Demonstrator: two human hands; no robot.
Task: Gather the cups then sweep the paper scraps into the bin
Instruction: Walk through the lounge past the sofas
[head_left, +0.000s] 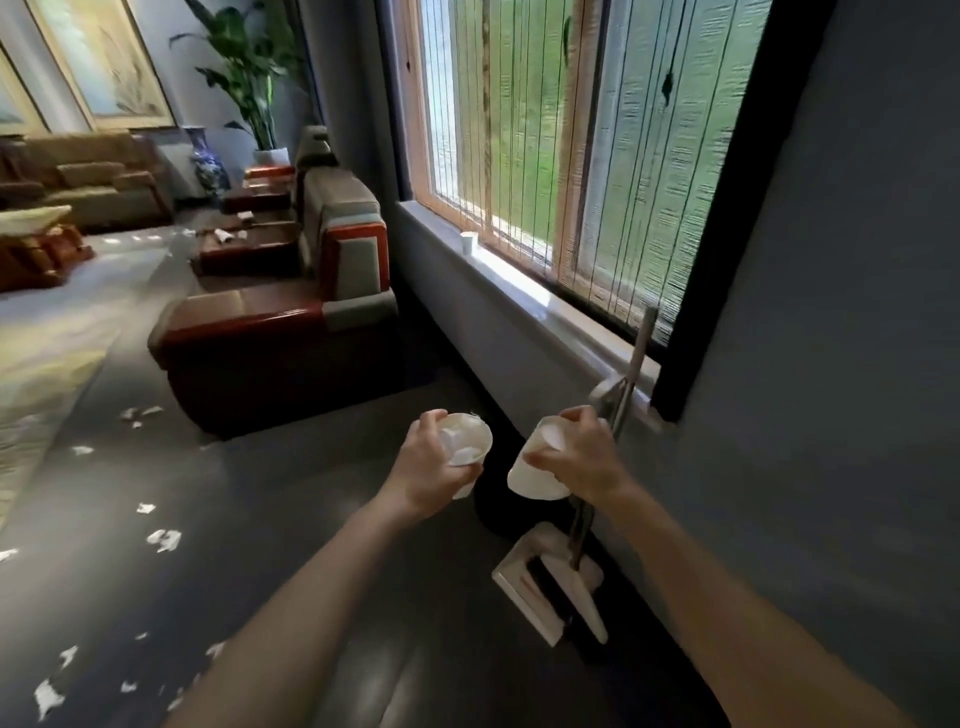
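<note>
Midway through gathering, our left hand (434, 460) grips a paper cup (470, 441) and our right hand (582, 457) a tilted cup (535, 467), above the dustpan (545, 587). A third cup (468, 243) stands at the windowsill's (524, 291) far end; nesting ours likely comes next.

Dark floor (291, 519): paper scraps (165, 539), dustpan (550, 587), armchair (275, 338).

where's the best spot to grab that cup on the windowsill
Grip its side wall at about mid-height, coming from the room side. The cup stands upright, mouth up, on the windowsill, with the blinds close behind it. The room-facing side looks like the free one, and a top-down pinch would probably squash the thin rim.
</note>
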